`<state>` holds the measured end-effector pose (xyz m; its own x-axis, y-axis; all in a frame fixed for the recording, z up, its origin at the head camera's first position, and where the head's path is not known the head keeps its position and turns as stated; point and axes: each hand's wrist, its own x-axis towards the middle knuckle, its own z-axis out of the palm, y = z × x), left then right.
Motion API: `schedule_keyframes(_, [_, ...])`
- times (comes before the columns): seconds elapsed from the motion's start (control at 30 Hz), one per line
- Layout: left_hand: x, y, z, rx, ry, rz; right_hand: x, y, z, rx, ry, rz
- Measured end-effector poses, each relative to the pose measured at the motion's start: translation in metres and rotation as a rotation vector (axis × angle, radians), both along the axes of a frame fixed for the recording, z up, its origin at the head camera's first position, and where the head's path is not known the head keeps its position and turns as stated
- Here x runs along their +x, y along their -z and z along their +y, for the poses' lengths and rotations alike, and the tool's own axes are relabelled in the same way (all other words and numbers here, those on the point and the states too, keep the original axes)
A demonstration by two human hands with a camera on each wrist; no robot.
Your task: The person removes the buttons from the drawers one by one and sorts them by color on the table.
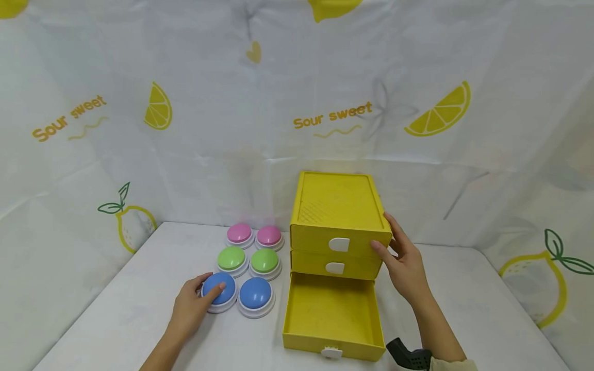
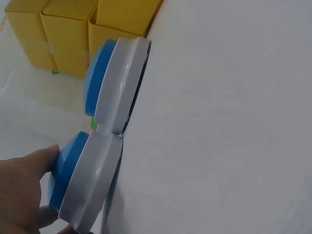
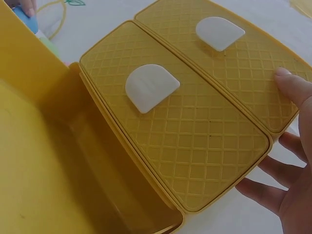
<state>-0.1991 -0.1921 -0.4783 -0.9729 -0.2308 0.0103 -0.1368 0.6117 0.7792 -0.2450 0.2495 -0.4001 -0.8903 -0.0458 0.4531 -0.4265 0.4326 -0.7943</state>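
My left hand (image 1: 190, 306) holds the left one of two blue push buttons (image 1: 219, 288) with white bases, thumb on the dome and fingers round the far side. In the left wrist view that button (image 2: 83, 180) stands beside the other blue button (image 2: 114, 83); I cannot tell whether its base is off the table. My right hand (image 1: 405, 265) grips the right front corner of a yellow drawer unit (image 1: 341, 201). Its thumb (image 3: 292, 85) presses the top drawer's front, and the other fingers lie along the side. The bottom drawer (image 1: 331, 309) is pulled out, with nothing inside it.
Two green buttons (image 1: 264, 261) and two pink buttons (image 1: 269, 236) stand in rows behind the blue ones, left of the drawer unit. The white table (image 1: 153, 288) meets a lemon-print cloth (image 1: 223, 170) at the back and sides. A black device (image 1: 408, 355) is at my right wrist.
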Motion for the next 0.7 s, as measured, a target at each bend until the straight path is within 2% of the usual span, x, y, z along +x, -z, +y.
schedule_keyframes(0.17, [0.001, -0.001, -0.003, -0.073, 0.042, -0.020, -0.001, 0.001, 0.000, -0.002, -0.004, 0.014])
schedule_keyframes(0.27, [0.001, -0.001, -0.002, -0.121, 0.067, -0.008, -0.001, 0.002, 0.000, -0.004, -0.003, 0.022])
schedule_keyframes(0.5, [0.003, -0.001, 0.001, -0.205, 0.057, 0.004, -0.002, 0.003, 0.000, -0.001, 0.000, 0.020])
schedule_keyframes(0.57, [0.006, -0.005, 0.005, -0.227, 0.051, 0.028, -0.001, 0.003, 0.000, 0.000, 0.004, 0.018])
schedule_keyframes(0.7, [0.017, -0.024, 0.022, -0.252, 0.059, 0.124, -0.001, 0.002, -0.001, -0.005, 0.002, 0.022])
